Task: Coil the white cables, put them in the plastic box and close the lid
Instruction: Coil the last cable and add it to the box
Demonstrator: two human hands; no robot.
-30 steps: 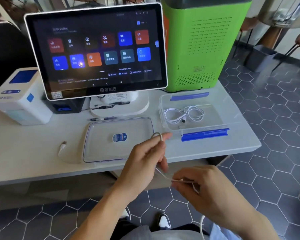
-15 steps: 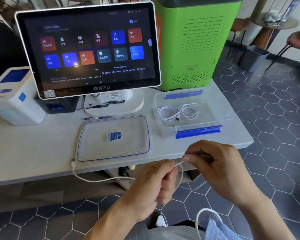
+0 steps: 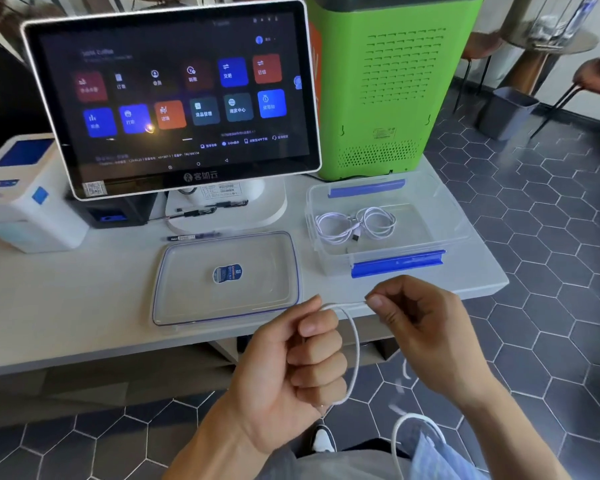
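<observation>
A white cable [image 3: 355, 351] forms a loop between my hands, in front of the table's near edge. My left hand [image 3: 291, 368] is a fist closed around the loop's lower part. My right hand [image 3: 419, 323] pinches the cable's upper end between thumb and forefinger. More of the cable hangs down by my lap. The clear plastic box [image 3: 440, 233] with blue clips stands open on the table at the right, holding two coiled white cables [image 3: 355, 223]. Its clear lid [image 3: 187, 292] lies flat to the box's left, close to the table edge.
A large touchscreen terminal [image 3: 174, 98] stands behind the lid, a white printer [image 3: 25, 195] at the far left and a green machine [image 3: 392, 84] behind the box. A pen [image 3: 193, 237] lies between terminal and lid. A grey bin [image 3: 506, 112] stands on the tiled floor.
The cable's trailing end has come off the table's left part. My right hand rose from low beside the left hand to the table edge, and a full loop now stands between both hands.
</observation>
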